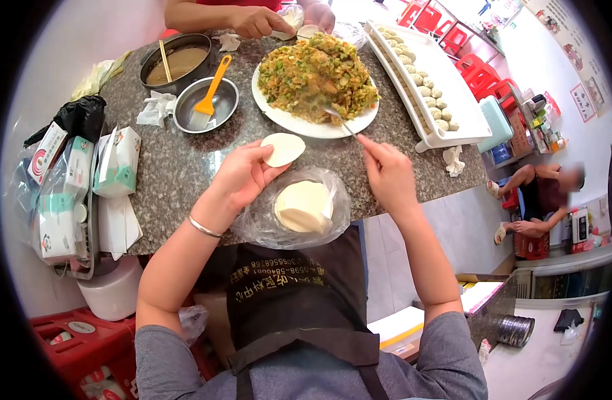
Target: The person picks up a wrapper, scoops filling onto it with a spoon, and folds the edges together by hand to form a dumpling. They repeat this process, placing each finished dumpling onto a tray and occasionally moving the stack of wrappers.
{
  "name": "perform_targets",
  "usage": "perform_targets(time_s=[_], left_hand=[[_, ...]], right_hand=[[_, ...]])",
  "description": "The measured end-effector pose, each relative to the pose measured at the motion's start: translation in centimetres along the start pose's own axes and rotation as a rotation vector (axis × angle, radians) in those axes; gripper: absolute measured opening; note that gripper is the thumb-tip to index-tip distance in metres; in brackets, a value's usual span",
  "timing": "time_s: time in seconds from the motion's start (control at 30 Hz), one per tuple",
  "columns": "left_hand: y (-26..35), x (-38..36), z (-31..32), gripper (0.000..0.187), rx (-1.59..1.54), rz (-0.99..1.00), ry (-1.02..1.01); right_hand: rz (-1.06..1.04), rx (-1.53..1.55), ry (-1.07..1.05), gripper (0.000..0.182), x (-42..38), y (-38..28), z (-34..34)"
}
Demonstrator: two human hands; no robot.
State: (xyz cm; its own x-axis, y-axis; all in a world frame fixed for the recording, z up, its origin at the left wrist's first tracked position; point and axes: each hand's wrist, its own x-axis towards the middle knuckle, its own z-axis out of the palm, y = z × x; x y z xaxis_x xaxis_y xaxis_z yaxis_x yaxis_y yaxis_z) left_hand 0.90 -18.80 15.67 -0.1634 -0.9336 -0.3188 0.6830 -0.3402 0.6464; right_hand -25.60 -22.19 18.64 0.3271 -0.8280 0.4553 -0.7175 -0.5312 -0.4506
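My left hand (242, 175) holds a round, pale dumpling wrapper (284, 149) by its edge, above the near side of the table. In my right hand (390, 175) is the handle of a metal spoon (344, 123); its tip sits in the front of a heaped vegetable filling (316, 77). That filling covers most of a white plate (269, 110). Between my forearms, a stack of wrappers (304, 205) lies on a clear plastic bag (252, 223). Across the table, another person's hands (262, 23) work with a wrapper and a utensil.
A white tray (446, 87) of shaped dumplings (422, 83) stands at the right. Left of the plate are a metal bowl (227, 110) with a yellow-handled brush (212, 87) and a dark pan (186, 60) with chopsticks. Tissue boxes (118, 162) line the left edge. A person (542, 193) sits at far right.
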Motion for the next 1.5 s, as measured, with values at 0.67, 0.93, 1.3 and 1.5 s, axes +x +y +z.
perform_targets(time_s=[0.67,0.93,1.3,1.5], left_hand=[[-0.5,1.0,2.3,0.047,-0.307,0.020,-0.256],[-0.1,1.0,2.3,0.044,-0.276,0.063,-0.218],[-0.5,0.8,2.2,0.046,-0.276,0.023,-0.240],[-0.4,0.5,2.8,0.047,-0.269,0.076,-0.154]], right_hand=[[-0.022,0.189,-0.201,0.026,-1.1,-1.3,0.6],[0.070,0.261,-0.255,0.025,-0.9,-2.3,-1.5],[0.067,0.181,-0.125,0.029,-2.9,-2.7,1.4],[0.133,0.233,-0.139,0.027,-1.7,-3.6,0.5]])
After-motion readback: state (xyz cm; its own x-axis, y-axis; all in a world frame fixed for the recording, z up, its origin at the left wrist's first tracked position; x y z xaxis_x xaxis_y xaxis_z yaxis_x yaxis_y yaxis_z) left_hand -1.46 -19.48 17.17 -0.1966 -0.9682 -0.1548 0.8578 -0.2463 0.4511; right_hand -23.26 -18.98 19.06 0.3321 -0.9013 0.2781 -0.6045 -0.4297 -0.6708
